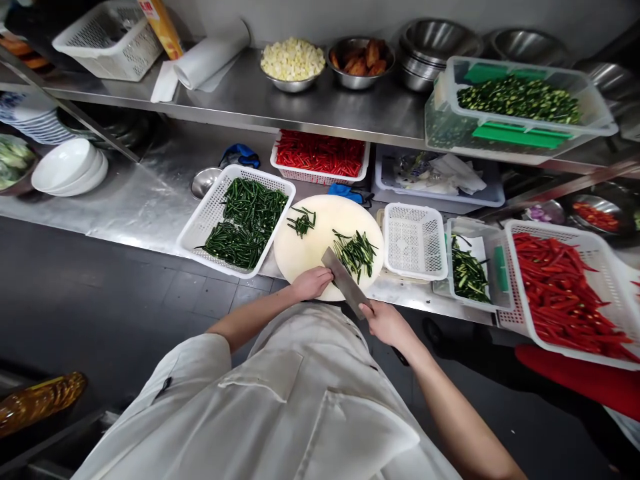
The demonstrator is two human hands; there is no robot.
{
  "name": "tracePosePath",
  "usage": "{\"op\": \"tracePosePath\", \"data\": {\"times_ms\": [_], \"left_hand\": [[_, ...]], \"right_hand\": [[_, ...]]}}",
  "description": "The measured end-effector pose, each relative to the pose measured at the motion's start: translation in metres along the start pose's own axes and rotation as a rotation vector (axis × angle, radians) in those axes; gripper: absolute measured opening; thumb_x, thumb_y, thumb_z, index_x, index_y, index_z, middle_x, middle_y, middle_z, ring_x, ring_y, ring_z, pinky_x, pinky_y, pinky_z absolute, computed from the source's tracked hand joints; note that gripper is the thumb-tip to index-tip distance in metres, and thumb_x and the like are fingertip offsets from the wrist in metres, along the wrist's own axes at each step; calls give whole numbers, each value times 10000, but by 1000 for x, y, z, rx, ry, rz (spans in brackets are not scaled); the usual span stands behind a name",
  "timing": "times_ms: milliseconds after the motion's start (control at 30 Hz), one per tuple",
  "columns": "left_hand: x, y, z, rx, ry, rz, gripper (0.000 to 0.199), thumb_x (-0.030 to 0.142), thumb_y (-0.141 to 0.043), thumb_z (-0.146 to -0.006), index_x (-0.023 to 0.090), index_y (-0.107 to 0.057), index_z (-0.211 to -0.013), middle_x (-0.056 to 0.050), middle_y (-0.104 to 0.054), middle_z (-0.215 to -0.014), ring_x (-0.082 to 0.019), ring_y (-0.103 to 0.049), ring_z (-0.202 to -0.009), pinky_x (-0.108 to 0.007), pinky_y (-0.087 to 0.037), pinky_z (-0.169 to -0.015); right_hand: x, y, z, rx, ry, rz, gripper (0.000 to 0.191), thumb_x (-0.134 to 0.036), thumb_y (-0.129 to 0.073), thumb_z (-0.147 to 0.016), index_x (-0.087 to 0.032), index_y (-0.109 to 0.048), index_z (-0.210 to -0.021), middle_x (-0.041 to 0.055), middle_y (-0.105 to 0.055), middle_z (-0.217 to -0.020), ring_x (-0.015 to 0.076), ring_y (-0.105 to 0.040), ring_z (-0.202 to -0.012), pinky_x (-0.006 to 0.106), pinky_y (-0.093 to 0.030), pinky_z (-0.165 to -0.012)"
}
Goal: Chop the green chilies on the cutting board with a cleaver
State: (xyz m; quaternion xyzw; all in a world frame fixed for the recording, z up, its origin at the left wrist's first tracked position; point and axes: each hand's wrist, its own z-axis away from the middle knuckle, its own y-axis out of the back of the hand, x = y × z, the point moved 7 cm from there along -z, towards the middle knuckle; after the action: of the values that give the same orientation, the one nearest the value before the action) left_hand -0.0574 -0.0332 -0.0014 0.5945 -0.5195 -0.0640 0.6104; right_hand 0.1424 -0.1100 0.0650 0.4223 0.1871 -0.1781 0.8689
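My right hand (391,325) is wrapped round the handle of a cleaver (346,280), whose blade lies slanted over a round cream cutting board (305,257). My left hand (312,283) rests at the board's near edge with its fingers bunched together, touching or almost touching the blade's left side; whatever is under the fingertips is hidden. Right of the blade is a pile of cut green chillies (357,253). A few longer green chillies (302,221) lie at the board's upper left. Many whole green chillies (250,213) fill a white basket (197,223) to the left.
Right of the board stand a white basket (415,240), a clear tub of cut green chillies (470,273) and a basket of red chillies (565,287). Behind sits another red chilli basket (320,153). A steel shelf (350,127) overhangs the counter. A person's red garment (575,377) shows at right.
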Motion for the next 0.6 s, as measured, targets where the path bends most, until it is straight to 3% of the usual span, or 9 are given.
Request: {"op": "tracePosePath", "data": {"times_ms": [167, 300, 367, 500, 600], "left_hand": [[1, -6, 1, -19, -2, 33, 282, 245, -413, -1095, 186, -672, -1191, -122, -693, -1167, -235, -639, -1147, -406, -560, -1037], [-7, 11, -1, -32, -76, 22, 267, 249, -443, -1079, 190, -694, -1150, -120, -707, -1116, -231, -653, -1116, -403, -569, -1017], [-26, 37, -10, 32, -47, -38, 262, 256, -463, -1067, 202, -703, -1158, -125, -709, -1152, -243, -652, -1159, -444, -552, -1062], [-97, 104, -41, 352, 326, -231, 314, 345, -524, -1049, 202, -677, -1282, -156, -621, -1427, -318, -514, -1421, -547, -417, -1225], [-135, 114, -65, 367, 519, -322, 540, 479, -647, -981, 221, -605, -1453, -142, -457, -1641, -418, -271, -1589, -666, -207, -1307]], "right_hand": [[-25, -9, -42, 121, -16, -3, 322, -327, -437, -1087, -179, -706, -989, 120, -771, -905, 238, -707, -881, 287, -402, -769], [-40, -4, -65, 193, -11, -180, 402, -393, -411, -1093, -215, -667, -838, 65, -715, -708, 236, -704, -818, 293, -436, -804], [-32, 0, -55, 227, -9, -261, 432, -432, -384, -1094, -231, -634, -803, 38, -686, -647, 228, -693, -742, 294, -444, -779], [-9, -8, -20, 130, 45, -258, 454, -490, -386, -1082, -237, -589, -764, 15, -669, -616, 204, -661, -648, 282, -428, -711], [-2, -18, -8, -4, 111, -163, 440, -477, -413, -1075, -227, -597, -762, 14, -684, -637, 193, -649, -640, 266, -404, -680]]}}
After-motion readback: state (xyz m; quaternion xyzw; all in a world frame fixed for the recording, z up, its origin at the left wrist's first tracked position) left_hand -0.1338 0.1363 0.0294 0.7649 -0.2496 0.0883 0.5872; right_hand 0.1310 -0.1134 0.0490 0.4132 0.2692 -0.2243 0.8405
